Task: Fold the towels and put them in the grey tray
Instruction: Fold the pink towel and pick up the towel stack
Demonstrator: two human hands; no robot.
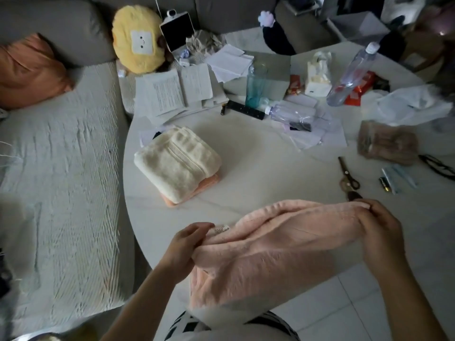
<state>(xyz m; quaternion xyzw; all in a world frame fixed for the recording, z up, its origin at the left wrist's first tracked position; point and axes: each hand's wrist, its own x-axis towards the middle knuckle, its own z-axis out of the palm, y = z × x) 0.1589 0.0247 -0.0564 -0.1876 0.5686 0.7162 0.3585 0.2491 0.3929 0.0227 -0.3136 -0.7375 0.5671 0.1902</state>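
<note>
A pink towel [270, 249] hangs stretched between my two hands over the near edge of the white round table [258, 158]. My left hand [187, 244] grips its left corner, beside a small label. My right hand [380, 230] pinches the right corner. The towel's lower part drapes down toward my lap. On the table's left side lies a folded cream towel [176, 159] stacked on a folded orange towel [204, 185]. A brownish folded cloth [386, 143] rests at the right. No grey tray can be made out.
Scissors [347, 178] and a battery [384, 183] lie just beyond my right hand. Papers [172, 92], a teal glass [256, 84], plastic bottles [352, 72], a tissue box and a plastic bag crowd the far side. A grey sofa [61, 168] with a yellow plush stands left.
</note>
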